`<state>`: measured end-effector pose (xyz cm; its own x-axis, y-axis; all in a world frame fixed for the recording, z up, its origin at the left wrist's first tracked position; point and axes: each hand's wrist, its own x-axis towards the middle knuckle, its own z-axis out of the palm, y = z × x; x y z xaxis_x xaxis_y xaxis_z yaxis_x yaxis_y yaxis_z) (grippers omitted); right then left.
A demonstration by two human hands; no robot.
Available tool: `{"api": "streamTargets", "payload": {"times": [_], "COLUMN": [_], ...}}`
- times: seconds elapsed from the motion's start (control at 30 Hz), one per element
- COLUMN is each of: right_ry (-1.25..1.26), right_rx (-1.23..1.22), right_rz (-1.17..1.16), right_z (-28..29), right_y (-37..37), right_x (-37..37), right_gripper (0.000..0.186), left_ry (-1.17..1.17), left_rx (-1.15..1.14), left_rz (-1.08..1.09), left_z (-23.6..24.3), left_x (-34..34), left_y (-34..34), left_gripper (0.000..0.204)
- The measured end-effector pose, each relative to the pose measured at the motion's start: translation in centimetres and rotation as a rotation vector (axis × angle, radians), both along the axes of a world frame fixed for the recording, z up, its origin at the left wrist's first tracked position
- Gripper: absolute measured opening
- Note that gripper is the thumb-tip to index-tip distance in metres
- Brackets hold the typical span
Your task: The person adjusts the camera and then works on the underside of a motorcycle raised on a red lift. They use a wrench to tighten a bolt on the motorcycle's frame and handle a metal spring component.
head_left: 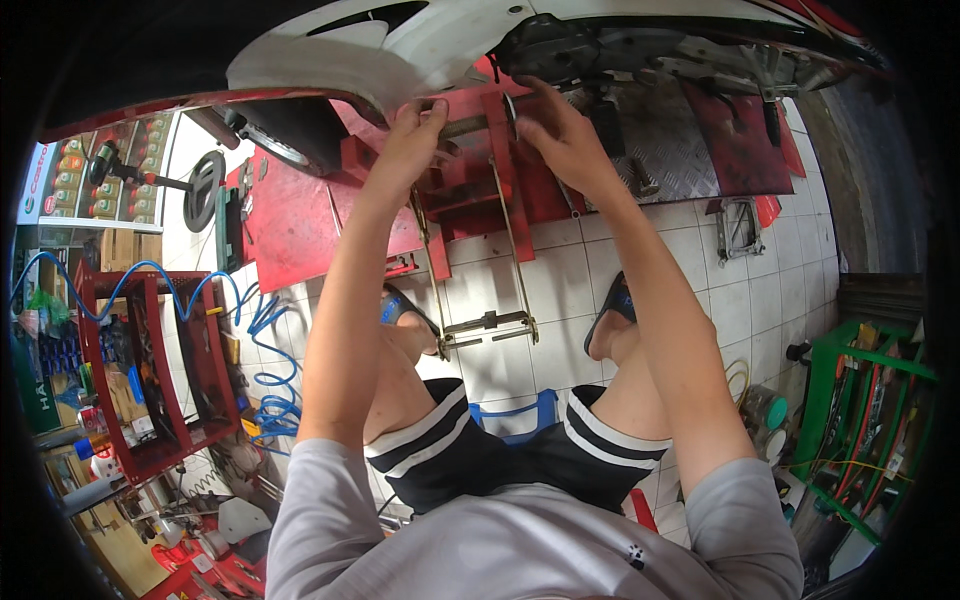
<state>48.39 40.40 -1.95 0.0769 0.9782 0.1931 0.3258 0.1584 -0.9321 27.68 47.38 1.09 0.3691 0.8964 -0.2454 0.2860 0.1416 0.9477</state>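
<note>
Under the white body panel of a motorbike (330,62), both my hands work at a red metal stand (497,150). A short grey metal rod (463,127) runs crosswise to the stand's upright. My left hand (408,145) has its fingers curled round the rod's left end; the fingertips are partly hidden. On the far side of the upright, my right hand (565,140) is open, thumb and forefinger apart beside a round metal end (511,107). A long thin metal frame (525,240) reaches from the stand down to the floor between my feet.
The stand is on a red lift platform (290,225) with a tread-plate section (670,140). A wheel (290,135) stands at left. A coiled blue air hose (275,370) hangs by a red tool cart (165,370). A green rack (860,420) is at right, a blue stool (515,415) below me.
</note>
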Motion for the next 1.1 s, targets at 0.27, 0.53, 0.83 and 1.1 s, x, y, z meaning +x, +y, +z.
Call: {"api": "streamTargets", "payload": {"times": [0.27, 0.53, 0.83, 1.1], "right_ry": [0.397, 0.257, 0.252, 0.144], "right_rx": [-0.173, -0.120, -0.072, -0.159], "right_rz": [-0.103, -0.076, 0.059, 0.093], "right_z": [2.2, 2.1, 2.2, 0.1], "right_y": [0.0, 0.1, 0.2, -0.2], "right_x": [-1.0, -1.5, 0.0, 0.8], "right_gripper": [0.042, 0.052, 0.062, 0.043], "left_ry": [-0.035, -0.088, -0.101, 0.060], "left_rx": [0.154, 0.176, 0.220, 0.303], "left_rz": [-0.106, -0.153, -0.123, -0.090], "left_z": [-1.0, -0.5, -0.8, -1.3], "left_x": [-1.2, -2.1, -1.5, -1.0], "left_y": [-0.1, 0.2, -0.2, 0.3], "left_gripper": [0.050, 0.045, 0.042, 0.032]}}
